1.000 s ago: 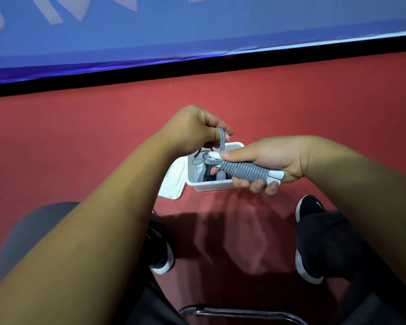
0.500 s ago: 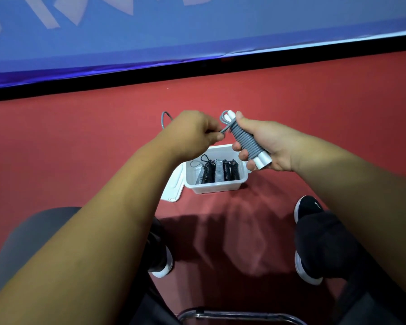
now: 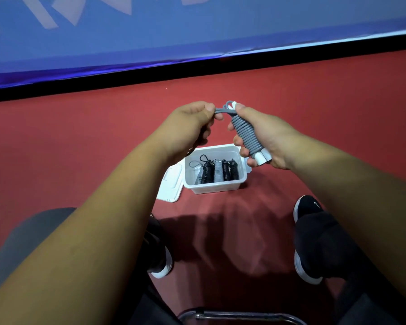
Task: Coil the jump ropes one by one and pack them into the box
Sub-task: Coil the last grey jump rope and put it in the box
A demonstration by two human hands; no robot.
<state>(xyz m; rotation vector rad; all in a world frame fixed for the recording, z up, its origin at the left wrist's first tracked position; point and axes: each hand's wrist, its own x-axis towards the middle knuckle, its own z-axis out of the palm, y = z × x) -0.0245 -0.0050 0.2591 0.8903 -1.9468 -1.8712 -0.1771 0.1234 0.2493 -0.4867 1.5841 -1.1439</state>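
Observation:
My right hand (image 3: 265, 139) grips a grey jump rope (image 3: 246, 134) coiled tightly round its two white handles, held tilted above the box. My left hand (image 3: 192, 123) pinches the rope's free grey end just left of the bundle's top. Below both hands, a white plastic box (image 3: 215, 190) stands on the red floor. Inside it lie several coiled ropes (image 3: 217, 173), some black and some grey, side by side.
The box's white lid (image 3: 170, 187) lies on the floor against its left side. My two black shoes (image 3: 308, 240) stand near the box on the red floor (image 3: 80, 141). A blue banner (image 3: 197, 31) runs along the far edge. A metal chair bar (image 3: 239, 315) shows at the bottom.
Both hands have risen away from the box, uncovering the ropes inside. My right hand tilted the wrapped bundle more upright, and my left hand drew the loose end taut.

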